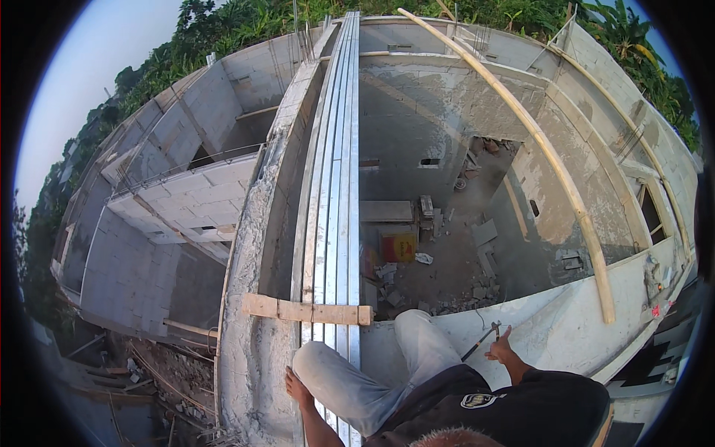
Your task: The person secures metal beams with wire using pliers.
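Note:
I sit high on a wall top, knees bent in light grey trousers. My left hand [299,389] lies with its fingers stretched out on the edge of the rough concrete beam [249,372], beside my left knee. Over to the right, my right hand [503,350] has its fingers apart above the pale wall top [555,328]. Just left of it is a hammer [477,344] with a dark handle; whether the fingers touch it I cannot tell. Long shiny metal profiles [328,208] run away from me, and a short wooden board [302,309] lies across them.
A long bamboo pole [547,149] leans over the deep room on the right, its near end on the wall top. Rubble and a red-and-yellow sack [399,247] lie on the floor far below. Unroofed block rooms [182,197] drop away on the left.

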Action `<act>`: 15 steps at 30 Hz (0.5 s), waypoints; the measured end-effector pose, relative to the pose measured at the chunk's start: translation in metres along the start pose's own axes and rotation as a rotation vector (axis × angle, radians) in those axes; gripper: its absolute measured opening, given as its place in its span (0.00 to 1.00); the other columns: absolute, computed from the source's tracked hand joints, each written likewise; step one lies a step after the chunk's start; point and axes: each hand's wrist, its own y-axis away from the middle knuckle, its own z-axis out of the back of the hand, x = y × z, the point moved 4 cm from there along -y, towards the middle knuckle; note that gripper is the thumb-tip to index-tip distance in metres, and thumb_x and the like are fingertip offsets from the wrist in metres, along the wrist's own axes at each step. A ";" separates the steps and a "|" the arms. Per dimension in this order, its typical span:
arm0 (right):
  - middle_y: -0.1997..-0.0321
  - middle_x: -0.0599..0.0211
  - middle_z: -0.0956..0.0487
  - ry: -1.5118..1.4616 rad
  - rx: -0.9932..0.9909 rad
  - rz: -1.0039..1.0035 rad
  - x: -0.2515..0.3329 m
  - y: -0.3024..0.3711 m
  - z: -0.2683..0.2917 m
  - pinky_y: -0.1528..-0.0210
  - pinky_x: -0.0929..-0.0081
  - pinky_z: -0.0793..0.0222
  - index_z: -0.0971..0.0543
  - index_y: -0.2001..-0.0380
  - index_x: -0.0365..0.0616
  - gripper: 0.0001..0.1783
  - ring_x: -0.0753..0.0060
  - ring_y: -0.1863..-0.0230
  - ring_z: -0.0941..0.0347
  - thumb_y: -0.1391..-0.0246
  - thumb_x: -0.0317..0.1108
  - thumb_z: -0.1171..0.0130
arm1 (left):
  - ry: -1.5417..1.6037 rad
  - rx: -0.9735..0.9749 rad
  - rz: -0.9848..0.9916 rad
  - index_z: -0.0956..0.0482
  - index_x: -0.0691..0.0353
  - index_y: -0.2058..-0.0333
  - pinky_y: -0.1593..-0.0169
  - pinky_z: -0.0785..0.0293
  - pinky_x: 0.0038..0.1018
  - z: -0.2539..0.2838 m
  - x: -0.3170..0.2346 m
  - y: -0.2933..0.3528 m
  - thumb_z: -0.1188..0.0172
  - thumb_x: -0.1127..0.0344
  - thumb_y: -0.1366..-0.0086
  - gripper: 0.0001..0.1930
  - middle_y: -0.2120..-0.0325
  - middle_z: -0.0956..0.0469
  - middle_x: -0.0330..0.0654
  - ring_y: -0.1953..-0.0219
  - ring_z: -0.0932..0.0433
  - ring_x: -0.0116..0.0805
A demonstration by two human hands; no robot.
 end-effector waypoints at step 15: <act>0.46 0.39 0.30 0.377 -0.159 0.146 -0.071 -0.010 0.049 0.42 0.62 0.36 0.54 0.33 0.42 0.51 0.42 0.43 0.33 0.61 0.27 0.41 | 0.881 0.474 0.066 0.36 0.68 0.45 0.54 0.24 0.40 -0.020 0.014 -0.042 0.48 0.57 0.34 0.25 0.61 0.21 0.53 0.59 0.21 0.49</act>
